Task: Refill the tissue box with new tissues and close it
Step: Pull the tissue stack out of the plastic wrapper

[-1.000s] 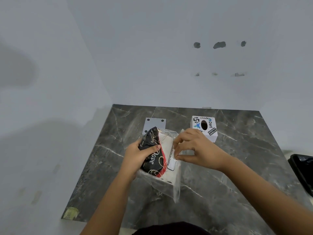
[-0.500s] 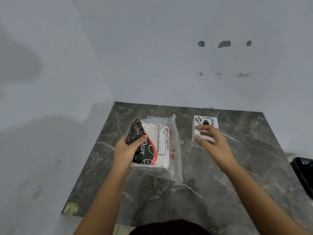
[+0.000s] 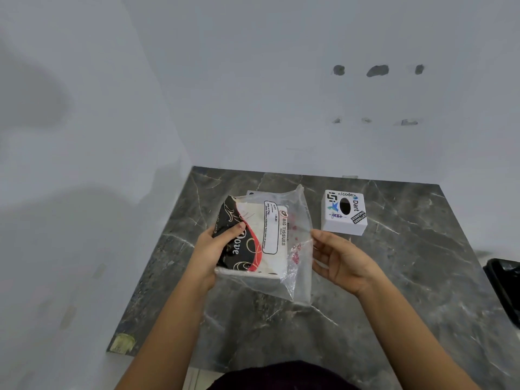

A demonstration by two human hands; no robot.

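My left hand (image 3: 213, 251) grips a pack of new tissues (image 3: 270, 235) by its black and red end, thumb on top, above the marble table (image 3: 394, 277). The pack sits in a loose clear plastic wrapper (image 3: 301, 266) that hangs off to the right. My right hand (image 3: 340, 260) is beside that wrapper with its fingers apart, fingertips at the plastic's right edge. The white tissue box (image 3: 343, 212), covered in stickers with a dark oval hole on top, stands on the table just beyond my right hand, untouched.
A flat white plate (image 3: 253, 193) lies on the table, mostly hidden behind the pack. A black object (image 3: 503, 277) sits past the table's right edge. White walls close in at the left and back. A yellowish patch (image 3: 122, 343) marks the front left corner.
My right hand left the wrapper, reached to the tissue box, then came back to the plastic's right edge. The left hand turned the pack flatter and moved it slightly left.
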